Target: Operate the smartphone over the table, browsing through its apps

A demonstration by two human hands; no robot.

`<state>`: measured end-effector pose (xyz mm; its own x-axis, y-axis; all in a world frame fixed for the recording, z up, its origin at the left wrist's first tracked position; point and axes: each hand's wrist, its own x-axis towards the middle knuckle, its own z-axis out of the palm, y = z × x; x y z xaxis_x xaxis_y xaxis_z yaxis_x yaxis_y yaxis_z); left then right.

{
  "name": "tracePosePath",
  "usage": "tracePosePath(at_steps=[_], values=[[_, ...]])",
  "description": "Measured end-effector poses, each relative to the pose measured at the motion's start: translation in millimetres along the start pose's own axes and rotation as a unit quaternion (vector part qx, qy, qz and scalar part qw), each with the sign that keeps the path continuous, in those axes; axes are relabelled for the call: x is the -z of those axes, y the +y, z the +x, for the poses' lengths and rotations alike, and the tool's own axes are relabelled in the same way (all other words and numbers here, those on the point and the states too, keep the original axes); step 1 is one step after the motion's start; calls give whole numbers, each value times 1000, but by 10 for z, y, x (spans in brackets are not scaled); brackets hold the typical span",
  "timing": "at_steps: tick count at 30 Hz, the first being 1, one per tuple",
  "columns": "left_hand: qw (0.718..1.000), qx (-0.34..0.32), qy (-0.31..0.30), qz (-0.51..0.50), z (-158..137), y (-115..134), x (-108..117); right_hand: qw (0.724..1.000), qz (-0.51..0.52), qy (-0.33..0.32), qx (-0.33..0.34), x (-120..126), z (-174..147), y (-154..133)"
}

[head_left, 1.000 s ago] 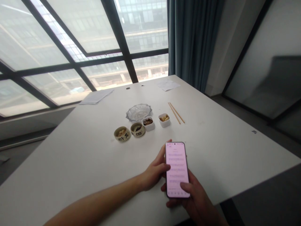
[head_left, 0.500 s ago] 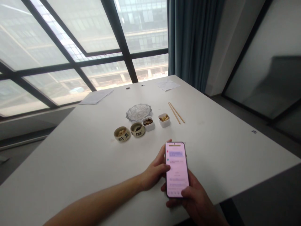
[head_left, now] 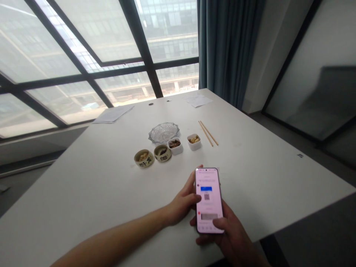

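Observation:
Above the near part of the white table, both hands hold a smartphone (head_left: 210,205) with its lit screen facing me. My left hand (head_left: 185,202) grips its left side, the thumb lying at the screen's edge. My right hand (head_left: 229,228) wraps its lower right corner, with the thumb on the lower part of the screen. A code square and a blue block show on the display; the small text is unreadable. Beyond the phone stand a white square dish (head_left: 194,142) with yellowish pieces and another white dish (head_left: 175,146) with dark brown pieces.
Two round bowls with dark characters, a left bowl (head_left: 144,159) and a right bowl (head_left: 162,153), hold small pieces. Behind them sits a clear glass bowl (head_left: 164,132). Chopsticks (head_left: 208,133) lie to the right. Papers (head_left: 113,114) rest on the white table (head_left: 111,178) near the window.
The phone's screen content has scrolled, now showing a blue block and a code square. My right thumb has shifted slightly up and left. Both hands keep their hold.

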<state>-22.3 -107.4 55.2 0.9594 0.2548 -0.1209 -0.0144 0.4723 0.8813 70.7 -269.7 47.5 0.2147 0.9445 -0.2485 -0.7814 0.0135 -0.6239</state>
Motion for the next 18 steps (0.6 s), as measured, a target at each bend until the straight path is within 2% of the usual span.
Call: tracePosePath(at_steps=[4,8,13,18], values=[[999,-15,12,27,13,-21,-18,1000,-6,14,2,10,15,30],[998,-34,-10,47,18,-1,-48,1000,0,9,8,30,25,63],[998,-27,-10,49,2,45,-70,1000,2,9,8,32,17,52],[999,-18,5,31,2,-11,-7,1000,-17,-1,7,26,9,35]])
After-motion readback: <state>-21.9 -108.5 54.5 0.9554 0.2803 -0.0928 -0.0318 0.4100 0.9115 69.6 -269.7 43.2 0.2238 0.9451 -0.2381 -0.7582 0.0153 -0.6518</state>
